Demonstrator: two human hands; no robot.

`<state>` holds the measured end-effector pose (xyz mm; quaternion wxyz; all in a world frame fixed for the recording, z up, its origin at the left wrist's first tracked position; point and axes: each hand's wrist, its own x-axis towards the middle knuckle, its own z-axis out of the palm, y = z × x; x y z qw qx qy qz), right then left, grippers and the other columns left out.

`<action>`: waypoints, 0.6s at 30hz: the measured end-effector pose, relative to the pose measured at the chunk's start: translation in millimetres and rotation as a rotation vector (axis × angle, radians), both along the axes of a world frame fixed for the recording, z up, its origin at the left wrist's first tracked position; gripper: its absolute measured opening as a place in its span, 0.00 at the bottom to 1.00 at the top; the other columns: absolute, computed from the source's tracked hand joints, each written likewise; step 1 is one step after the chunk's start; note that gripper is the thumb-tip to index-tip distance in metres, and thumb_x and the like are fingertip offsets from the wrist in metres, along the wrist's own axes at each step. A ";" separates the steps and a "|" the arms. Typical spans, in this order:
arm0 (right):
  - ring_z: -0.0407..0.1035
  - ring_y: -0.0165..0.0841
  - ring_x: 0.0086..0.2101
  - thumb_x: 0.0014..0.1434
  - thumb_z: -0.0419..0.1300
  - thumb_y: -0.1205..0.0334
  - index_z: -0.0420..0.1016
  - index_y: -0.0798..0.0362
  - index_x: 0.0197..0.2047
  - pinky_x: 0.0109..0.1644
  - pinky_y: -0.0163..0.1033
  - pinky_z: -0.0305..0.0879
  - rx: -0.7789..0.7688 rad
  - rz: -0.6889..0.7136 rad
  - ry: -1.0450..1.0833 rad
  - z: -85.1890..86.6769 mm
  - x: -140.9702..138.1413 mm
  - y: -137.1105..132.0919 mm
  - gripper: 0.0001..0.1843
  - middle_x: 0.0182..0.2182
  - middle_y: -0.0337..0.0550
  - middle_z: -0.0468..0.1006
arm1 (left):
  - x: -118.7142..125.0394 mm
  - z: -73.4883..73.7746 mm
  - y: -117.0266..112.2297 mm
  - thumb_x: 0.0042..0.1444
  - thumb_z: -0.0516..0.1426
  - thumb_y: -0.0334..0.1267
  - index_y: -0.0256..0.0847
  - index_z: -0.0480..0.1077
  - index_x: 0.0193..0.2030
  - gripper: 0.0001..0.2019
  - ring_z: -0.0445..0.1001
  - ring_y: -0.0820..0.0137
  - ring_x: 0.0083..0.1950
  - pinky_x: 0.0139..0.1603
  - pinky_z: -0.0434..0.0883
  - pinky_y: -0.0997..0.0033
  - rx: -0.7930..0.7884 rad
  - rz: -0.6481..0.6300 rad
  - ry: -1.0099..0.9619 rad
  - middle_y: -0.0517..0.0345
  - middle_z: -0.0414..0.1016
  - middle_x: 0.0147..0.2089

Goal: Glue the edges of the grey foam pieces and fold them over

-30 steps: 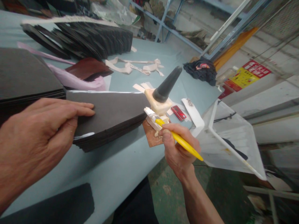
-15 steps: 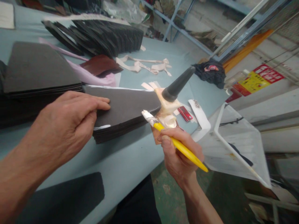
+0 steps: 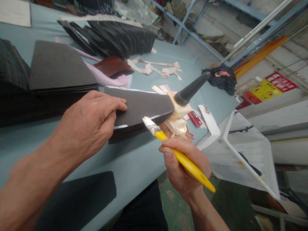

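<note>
My left hand rests on a stack of dark grey curved sheets, fingers on top and thumb against the stack's near edge, pinching the top sheets. My right hand is closed around a yellow-handled brush. The brush's white, glue-coated bristles touch the front edge of the top sheet, where a white streak shows. A glue pot with a black cone-shaped spout and crusted yellowish glue stands just right of the stack.
More dark sheet stacks lie at the left and fanned at the back. Another dark piece lies at the near table edge. Cloth strips, a red lighter, black cloth and a white bin are nearby.
My right hand lifted the brush from the glue pot's base and brought its bristles left to the stack's front edge. My left hand stayed on the stack, thumb now gripping its edge.
</note>
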<state>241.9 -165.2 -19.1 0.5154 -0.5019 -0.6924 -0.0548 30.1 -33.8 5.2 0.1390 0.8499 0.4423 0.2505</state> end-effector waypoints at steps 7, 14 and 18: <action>0.84 0.29 0.30 0.69 0.64 0.69 0.78 0.48 0.46 0.37 0.33 0.82 -0.009 0.056 -0.006 5.5 -15.4 -1.2 0.07 0.34 0.35 0.89 | -1.4 2.5 1.4 0.67 0.40 0.45 0.51 0.80 0.54 0.27 0.78 0.55 0.65 0.68 0.77 0.48 -0.036 0.014 0.063 0.56 0.85 0.58; 0.83 0.27 0.30 0.70 0.63 0.69 0.78 0.50 0.46 0.38 0.30 0.80 -0.004 0.105 0.006 9.5 -31.0 0.4 0.05 0.34 0.35 0.88 | -5.9 12.7 6.2 0.65 0.39 0.47 0.48 0.78 0.63 0.32 0.79 0.51 0.63 0.69 0.76 0.45 -0.093 -0.033 0.097 0.52 0.83 0.59; 0.82 0.26 0.30 0.72 0.62 0.68 0.77 0.49 0.45 0.37 0.31 0.79 -0.013 0.121 0.023 10.4 -40.7 0.6 0.04 0.33 0.34 0.88 | -11.6 15.6 12.5 0.66 0.39 0.52 0.48 0.78 0.58 0.30 0.81 0.50 0.59 0.70 0.75 0.41 -0.127 -0.089 0.065 0.52 0.83 0.57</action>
